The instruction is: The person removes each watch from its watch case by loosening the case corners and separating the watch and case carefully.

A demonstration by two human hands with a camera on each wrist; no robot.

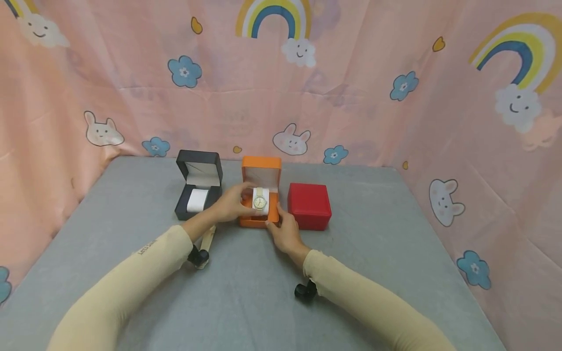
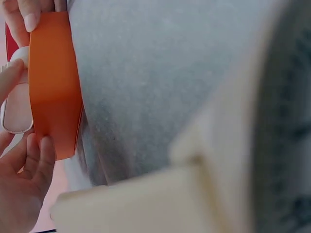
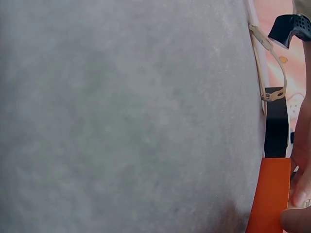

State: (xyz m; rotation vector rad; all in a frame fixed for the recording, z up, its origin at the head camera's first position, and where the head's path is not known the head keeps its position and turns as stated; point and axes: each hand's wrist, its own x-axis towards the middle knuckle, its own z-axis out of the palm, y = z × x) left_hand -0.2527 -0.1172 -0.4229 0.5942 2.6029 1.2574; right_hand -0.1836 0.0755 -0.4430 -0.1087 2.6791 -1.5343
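Observation:
An orange watch box [image 1: 261,164] stands with its lid raised. In its base sits a white watch cushion [image 1: 266,195] carrying a wristwatch [image 1: 260,201] with a round dial and pale strap. My left hand [image 1: 232,204] reaches in from the left and grips the cushion between thumb and fingers. In the left wrist view, the cushion [image 2: 18,109] shows above the box edge, with left-hand fingers [image 2: 39,153] against the box's side. My right hand [image 1: 286,233] holds the box's front right corner, its thumb [image 3: 297,220] lying at the orange edge in the right wrist view.
Left of the orange box, an open black watch box [image 1: 184,195] holds a bare white cushion [image 1: 197,200]. A closed red box [image 1: 310,205] stands to the right. All are on a grey cloth-covered table [image 1: 246,302], with a pink patterned curtain [image 1: 351,112] behind.

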